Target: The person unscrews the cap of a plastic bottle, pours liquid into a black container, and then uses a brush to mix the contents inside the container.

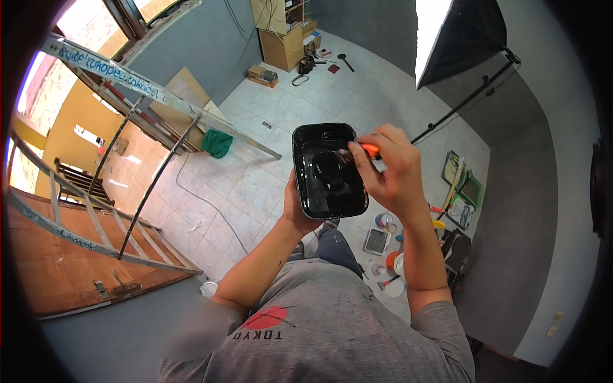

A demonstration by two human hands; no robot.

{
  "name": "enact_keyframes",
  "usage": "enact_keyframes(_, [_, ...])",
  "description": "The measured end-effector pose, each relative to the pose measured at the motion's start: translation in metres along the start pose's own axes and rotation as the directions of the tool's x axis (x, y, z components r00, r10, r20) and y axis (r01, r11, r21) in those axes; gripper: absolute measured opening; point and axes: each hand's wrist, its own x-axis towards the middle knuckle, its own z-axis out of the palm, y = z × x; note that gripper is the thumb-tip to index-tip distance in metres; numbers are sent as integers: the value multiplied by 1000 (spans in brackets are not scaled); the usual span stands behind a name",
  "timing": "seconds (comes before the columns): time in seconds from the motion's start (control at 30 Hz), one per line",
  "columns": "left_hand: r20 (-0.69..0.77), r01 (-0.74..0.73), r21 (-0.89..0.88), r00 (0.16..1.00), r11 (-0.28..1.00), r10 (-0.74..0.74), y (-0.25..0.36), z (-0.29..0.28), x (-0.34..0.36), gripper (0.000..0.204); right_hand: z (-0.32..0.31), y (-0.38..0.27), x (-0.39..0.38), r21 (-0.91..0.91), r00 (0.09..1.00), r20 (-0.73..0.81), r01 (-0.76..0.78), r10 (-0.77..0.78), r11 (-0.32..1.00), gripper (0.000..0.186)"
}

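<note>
My left hand (295,207) supports a black rectangular tub (311,205) from its left side and underneath, in front of my body. Most of those fingers are hidden below the tub. The inside of the tub is glossy and dark; whether liquid lies in it I cannot tell. Over its right rim, my right hand (394,169) pinches a paintbrush by its orange handle (370,150). The brush head (345,155) points left into the tub, partly hard to make out against the dark inside.
On the left stands a metal ladder (96,223), with a green cloth (217,143) by it and a cable (204,199) across the tiles. A softbox lamp (469,41) rises at far right. Paint trays (471,190) and several containers (394,262) sit on the floor to my right.
</note>
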Motion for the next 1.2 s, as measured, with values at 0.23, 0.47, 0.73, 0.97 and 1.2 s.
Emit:
enact_keyframes(0.23, [34, -60, 34, 998, 998, 59, 3, 14, 70, 73, 0, 55, 42, 268, 991, 86, 73, -99, 961, 10])
enact_keyframes(0.47, [-50, -170, 50, 984, 984, 173, 21, 32, 115, 72, -22, 109, 91, 256, 962, 244, 58, -123, 965, 10])
enact_keyframes(0.73, [51, -326, -64, 943, 943, 329, 50, 28, 134, 71, 42, 147, 157, 376, 962, 172, 137, -214, 917, 12])
enact_keyframes(0.97, [234, -356, -84, 901, 931, 366, 126, 2, 161, 70, 98, 134, 202, 529, 902, 278, 142, -329, 836, 12])
enact_keyframes(1.2, [178, -353, -68, 916, 933, 360, 243, -30, 186, 81, 183, 152, 290, 312, 953, 209, 147, -219, 939, 8])
